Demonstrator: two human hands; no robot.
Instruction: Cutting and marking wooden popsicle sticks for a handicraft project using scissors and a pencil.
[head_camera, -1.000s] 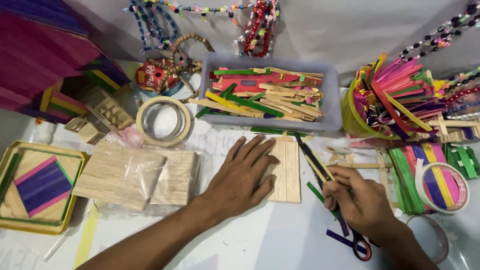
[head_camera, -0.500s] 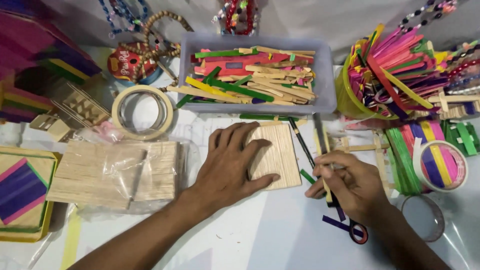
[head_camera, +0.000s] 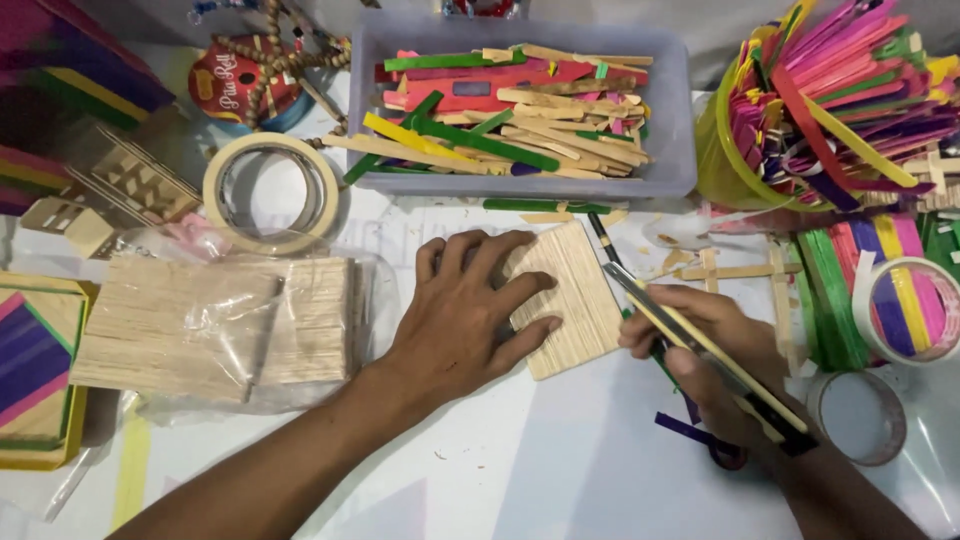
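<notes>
My left hand (head_camera: 470, 305) lies flat on a small panel of plain wooden craft sticks (head_camera: 578, 300), pinning it to the white table. The panel sits tilted, its right edge toward my right hand (head_camera: 715, 355). That hand grips a yellow and black utility knife (head_camera: 700, 345), whose tip rests at the panel's upper right edge. A black pencil (head_camera: 603, 238) lies just beyond the knife tip.
A grey tray (head_camera: 670, 150) of mixed coloured sticks stands behind the panel. A yellow cup (head_camera: 715, 160) full of coloured sticks is at the right. Masking tape roll (head_camera: 268, 192), bagged wooden stick panels (head_camera: 215, 325), tape rolls (head_camera: 905, 310) and scissors (head_camera: 715, 450) surround the hands.
The panel has turned counter-clockwise under my left hand. My right hand has swung the knife from upright to a slant, with its tip now against the panel's right edge.
</notes>
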